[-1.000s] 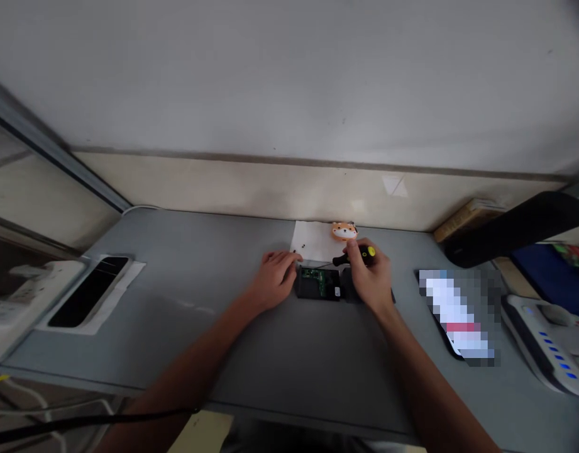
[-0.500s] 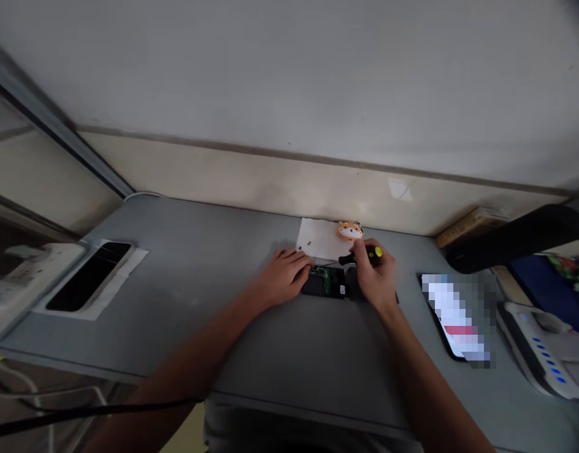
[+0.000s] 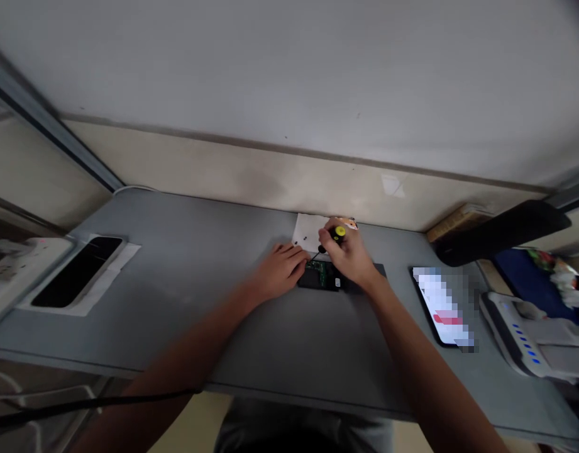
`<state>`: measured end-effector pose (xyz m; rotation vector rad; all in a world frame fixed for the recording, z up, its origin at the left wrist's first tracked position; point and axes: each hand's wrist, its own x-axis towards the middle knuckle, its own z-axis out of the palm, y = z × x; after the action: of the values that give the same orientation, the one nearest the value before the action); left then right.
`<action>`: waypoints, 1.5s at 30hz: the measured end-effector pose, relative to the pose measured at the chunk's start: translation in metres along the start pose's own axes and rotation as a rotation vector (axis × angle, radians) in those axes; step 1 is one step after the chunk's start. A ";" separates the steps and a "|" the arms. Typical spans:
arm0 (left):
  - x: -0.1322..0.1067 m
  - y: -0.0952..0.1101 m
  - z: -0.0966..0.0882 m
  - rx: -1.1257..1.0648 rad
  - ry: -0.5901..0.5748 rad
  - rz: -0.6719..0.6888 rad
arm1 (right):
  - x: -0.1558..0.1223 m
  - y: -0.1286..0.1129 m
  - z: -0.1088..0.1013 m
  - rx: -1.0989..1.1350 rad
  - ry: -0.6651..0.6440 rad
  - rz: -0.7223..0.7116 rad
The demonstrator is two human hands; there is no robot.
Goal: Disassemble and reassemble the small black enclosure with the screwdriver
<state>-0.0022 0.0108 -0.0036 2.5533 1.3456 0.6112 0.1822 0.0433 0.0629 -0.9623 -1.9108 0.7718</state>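
Note:
A small black device with an exposed green circuit board (image 3: 321, 275) lies flat in the middle of the desk. My left hand (image 3: 283, 269) holds its left end, fingers at the upper corner and thumb along the side. In my right hand (image 3: 351, 255) is a screwdriver (image 3: 339, 234) with a black and yellow handle. Its thin shaft slants down left, the tip at the board's upper left, close to my left fingertips. Behind lies a white sheet of paper (image 3: 308, 225) with a few tiny dark bits, perhaps screws. My right hand partly hides an orange animal-faced object (image 3: 349, 222).
A phone with a lit screen (image 3: 442, 308) lies to the right, beside a grey-white device with blue marks (image 3: 525, 336). A black cylinder (image 3: 501, 233) rests at the back right. Far left, a dark phone (image 3: 77, 270) lies on white paper, near a white power strip (image 3: 29, 270).
My right hand has moved left with the screwdriver and now covers most of the orange object. The screwdriver stands steeper, its tip at the board's upper left. My left hand stays on the device.

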 end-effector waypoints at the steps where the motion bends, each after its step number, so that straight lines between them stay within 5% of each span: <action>1: 0.000 0.000 0.000 -0.002 0.003 -0.005 | 0.003 0.000 0.001 0.008 -0.017 0.012; 6: 0.000 0.000 0.000 -0.006 0.027 -0.018 | 0.009 -0.001 0.008 0.099 -0.090 0.024; 10: -0.001 -0.001 0.000 -0.015 0.035 -0.011 | 0.008 -0.001 0.016 0.259 0.073 -0.052; 21: -0.002 -0.002 0.000 -0.016 0.020 -0.009 | 0.001 0.008 0.032 0.819 0.353 0.133; 31: -0.003 0.001 -0.007 -0.048 -0.028 -0.008 | -0.002 0.014 0.028 0.774 0.450 0.127; 45: -0.004 0.000 -0.009 -0.060 -0.034 -0.016 | -0.007 0.009 0.020 0.719 0.389 0.186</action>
<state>-0.0078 0.0073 0.0037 2.4923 1.3148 0.5932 0.1698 0.0393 0.0437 -0.7566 -1.0861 1.1723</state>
